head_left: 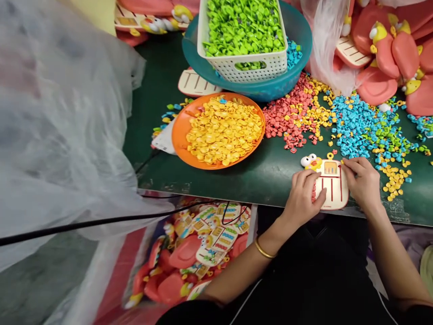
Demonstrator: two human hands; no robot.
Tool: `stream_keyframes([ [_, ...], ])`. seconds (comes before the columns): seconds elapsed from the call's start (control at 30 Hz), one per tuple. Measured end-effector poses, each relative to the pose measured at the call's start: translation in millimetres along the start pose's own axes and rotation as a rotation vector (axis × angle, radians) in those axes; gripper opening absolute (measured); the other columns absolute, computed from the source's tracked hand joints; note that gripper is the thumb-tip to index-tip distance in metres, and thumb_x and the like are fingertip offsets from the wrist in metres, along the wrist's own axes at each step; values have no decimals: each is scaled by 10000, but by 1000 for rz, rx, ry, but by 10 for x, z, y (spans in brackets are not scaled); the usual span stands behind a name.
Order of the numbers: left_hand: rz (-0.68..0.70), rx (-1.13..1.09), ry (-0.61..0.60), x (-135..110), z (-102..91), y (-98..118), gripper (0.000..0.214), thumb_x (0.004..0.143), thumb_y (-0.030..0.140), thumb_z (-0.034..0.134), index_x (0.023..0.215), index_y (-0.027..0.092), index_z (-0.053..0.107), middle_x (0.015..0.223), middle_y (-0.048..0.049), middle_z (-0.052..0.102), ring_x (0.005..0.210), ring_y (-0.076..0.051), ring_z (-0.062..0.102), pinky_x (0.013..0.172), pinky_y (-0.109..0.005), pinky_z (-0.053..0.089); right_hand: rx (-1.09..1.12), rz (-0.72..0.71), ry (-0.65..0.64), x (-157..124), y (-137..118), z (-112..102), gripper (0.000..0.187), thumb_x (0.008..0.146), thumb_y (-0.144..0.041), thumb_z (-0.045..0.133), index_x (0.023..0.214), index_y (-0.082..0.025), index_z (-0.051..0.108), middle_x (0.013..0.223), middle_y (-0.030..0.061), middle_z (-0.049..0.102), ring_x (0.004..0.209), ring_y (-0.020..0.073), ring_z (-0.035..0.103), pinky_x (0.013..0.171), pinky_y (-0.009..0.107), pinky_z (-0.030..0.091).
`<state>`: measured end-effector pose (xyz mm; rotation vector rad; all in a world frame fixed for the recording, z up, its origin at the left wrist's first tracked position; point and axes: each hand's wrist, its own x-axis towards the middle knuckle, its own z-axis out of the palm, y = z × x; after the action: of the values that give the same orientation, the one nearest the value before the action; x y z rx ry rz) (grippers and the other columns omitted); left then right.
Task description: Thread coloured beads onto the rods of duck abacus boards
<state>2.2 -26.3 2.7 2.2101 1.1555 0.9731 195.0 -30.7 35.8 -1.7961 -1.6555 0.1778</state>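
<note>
A cream toy board [332, 183] with red slots and a yellow chick head lies at the near edge of the green table [270, 178]. My left hand [303, 196] rests curled on the board's left side, fingers pressed on it. My right hand [362, 180] pinches at the board's upper right corner; a small yellow bit shows at the fingertips, too small to name. Loose beads lie just beyond: red [287, 117], blue [355, 124], yellow [394, 178].
An orange plate [179, 135] of yellow beads sits left of the board. Behind it a white basket [252, 65] of green beads rests in a teal bowl [297, 31]. Red chick toys [395, 49] pile at the back right. A clear plastic bag [57, 126] fills the left; finished boards [206, 243] lie below the table.
</note>
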Motion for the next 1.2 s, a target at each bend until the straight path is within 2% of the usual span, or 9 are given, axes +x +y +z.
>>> stream_keyframes([
  [0.13,-46,11,12,-16,9,5,434,913,357,607,1278,144,515,1211,-156,537,1145,-293,513,997,-466,451,-39,-15,-50,-8,28,-30,244,949,-289,540,995,-227,772,898,73,687,867,205,642,802,355,546],
  [0.37,-82,19,10,-13,-7,13,444,896,375,626,1270,145,557,1220,-152,532,1138,-291,510,996,-456,447,-158,-88,-78,-37,64,54,301,987,-280,466,1058,-241,756,927,79,674,883,196,597,794,330,524],
  [0.53,-18,-50,-15,-5,-12,-33,515,919,372,609,1372,171,468,1253,-138,588,1151,-275,541,1010,-438,445,-185,-141,-116,-51,65,26,291,983,-249,466,1043,-221,749,959,90,672,902,204,590,781,326,522],
  [0.73,6,-53,12,1,-30,-40,591,924,391,606,1434,170,407,1315,-143,590,1192,-269,540,1025,-425,430,-117,-90,-122,-54,31,24,259,961,-241,488,1046,-226,732,1005,100,670,964,231,590,860,382,522],
  [0.93,26,43,-143,26,-57,21,442,960,357,524,1381,222,546,1413,-82,578,1208,-283,498,994,-437,404,-113,-83,-134,-37,11,16,277,959,-221,478,1095,-217,719,1023,102,672,975,233,589,876,379,519],
  [1.1,-32,16,-24,0,-13,27,416,948,326,541,1315,136,591,1295,-133,646,1176,-270,552,1023,-432,425,-97,-128,-94,-61,55,34,259,944,-191,506,1038,-242,742,966,77,678,922,217,598,827,359,532],
  [1.2,-14,20,-20,8,-24,48,421,958,312,546,1344,143,560,1281,-126,664,1192,-259,570,1067,-441,405,-62,-178,-72,-89,93,34,257,941,-170,515,1046,-250,736,974,73,680,921,211,605,813,350,534],
])
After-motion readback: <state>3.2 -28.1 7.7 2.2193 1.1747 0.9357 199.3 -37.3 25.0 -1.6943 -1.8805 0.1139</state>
